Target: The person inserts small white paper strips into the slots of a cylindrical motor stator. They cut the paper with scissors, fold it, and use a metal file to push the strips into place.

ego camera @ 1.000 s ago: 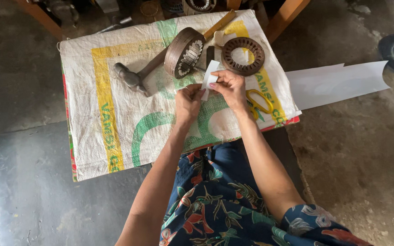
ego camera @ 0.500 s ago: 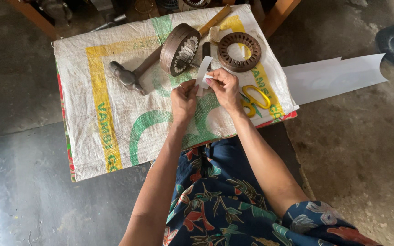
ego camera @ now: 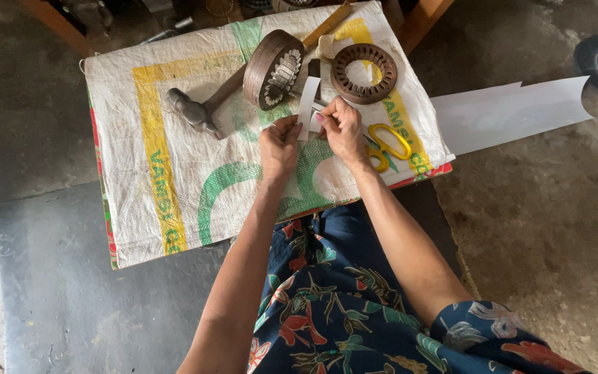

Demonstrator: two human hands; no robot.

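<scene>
A table covered by a white woven sack with yellow and green print [ego camera: 174,173] carries a rusty brown slotted metal ring [ego camera: 364,73], a grey steel hammer [ego camera: 195,111] and yellow-handled scissors [ego camera: 390,142]. Above the sack's middle, the left hand [ego camera: 278,145] and right hand [ego camera: 344,128] each pinch a narrow white paper strip [ego camera: 307,104], which stands upright between them.

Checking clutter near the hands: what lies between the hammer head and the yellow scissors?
In the head view, both hands lie there: left hand and right hand pinching a white paper strip, between the hammer and scissors, over the woven sack.
</scene>
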